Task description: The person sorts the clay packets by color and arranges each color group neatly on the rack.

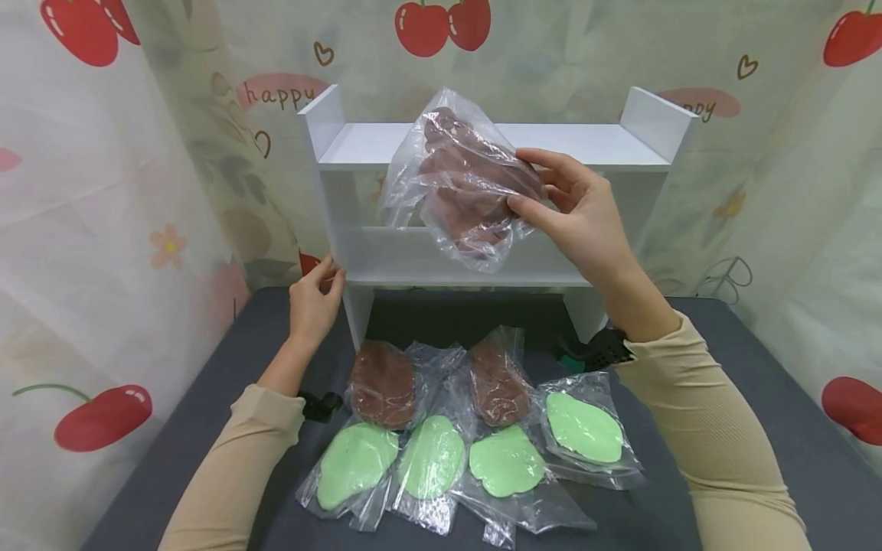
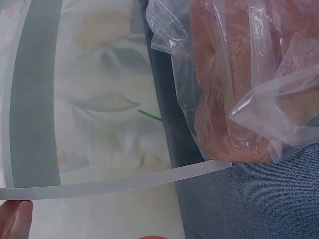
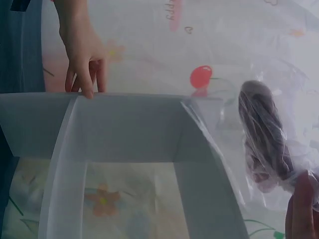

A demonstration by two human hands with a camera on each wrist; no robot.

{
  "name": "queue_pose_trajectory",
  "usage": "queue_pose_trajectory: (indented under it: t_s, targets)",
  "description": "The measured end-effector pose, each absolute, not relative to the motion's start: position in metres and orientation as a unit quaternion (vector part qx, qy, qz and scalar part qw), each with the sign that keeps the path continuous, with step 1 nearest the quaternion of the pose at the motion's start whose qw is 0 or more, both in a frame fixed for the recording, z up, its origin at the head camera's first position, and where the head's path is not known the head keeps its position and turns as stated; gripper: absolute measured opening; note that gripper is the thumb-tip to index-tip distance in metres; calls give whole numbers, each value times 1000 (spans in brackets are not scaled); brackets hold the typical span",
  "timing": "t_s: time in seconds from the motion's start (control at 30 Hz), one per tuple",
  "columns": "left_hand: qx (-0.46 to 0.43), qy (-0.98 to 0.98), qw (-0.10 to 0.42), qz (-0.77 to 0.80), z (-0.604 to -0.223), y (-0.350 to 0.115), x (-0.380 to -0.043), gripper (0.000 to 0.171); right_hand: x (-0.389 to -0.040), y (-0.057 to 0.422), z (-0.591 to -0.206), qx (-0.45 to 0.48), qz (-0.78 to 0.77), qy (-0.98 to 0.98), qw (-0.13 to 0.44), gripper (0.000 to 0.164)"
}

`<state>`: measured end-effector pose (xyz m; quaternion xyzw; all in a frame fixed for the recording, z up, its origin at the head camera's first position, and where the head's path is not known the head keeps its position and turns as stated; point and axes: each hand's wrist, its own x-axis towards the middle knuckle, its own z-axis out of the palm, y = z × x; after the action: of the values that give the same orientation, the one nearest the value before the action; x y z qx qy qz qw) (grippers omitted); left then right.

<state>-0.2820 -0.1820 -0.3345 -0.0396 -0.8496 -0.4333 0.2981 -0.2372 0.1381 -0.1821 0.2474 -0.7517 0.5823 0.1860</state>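
At the far left, a pale curtain (image 1: 186, 306) printed with cherries hangs beside the dark surface (image 1: 648, 520). The left hand (image 1: 313, 302) comes up from a beige sleeve, its thumb and fingertips set a little apart and lightly bent, resting against the left side of the white shelf (image 1: 586, 143); the right wrist view shows those fingertips on the side board, near where a cross board joins it.

Next comes the raised bag (image 1: 468, 180), clear plastic around a lobed brown piece. It is up at the shelf's upper part, hiding some of the top board and the opening beneath; whether the plastic brushes the board I cannot tell. The right hand (image 1: 586, 210) has it by its right side, pinched between thumb and fingers.

Below, on the surface in front of the shelf, lie more clear bags, some overlapping. From left to right: first green bag (image 1: 358, 463), first brown bag (image 1: 382, 386), second green bag (image 1: 432, 458), second brown bag (image 1: 498, 386), third green bag (image 1: 506, 461) and fourth green bag (image 1: 583, 428). The two brown ones sit nearer the shelf.
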Motion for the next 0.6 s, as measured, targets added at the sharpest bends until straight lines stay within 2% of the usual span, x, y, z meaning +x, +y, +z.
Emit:
queue_pose_trajectory:
  t_s: [0.23, 0.6]
  targets:
    - [-38, -851, 294, -433, -334, -182, -281, 40, -262, 112, -175, 241, 649, -699, 176, 42]
    - [-39, -850, 293, -435, -334, -182, -281, 40, -284, 74, -165, 188, 660, -707, 171, 35]
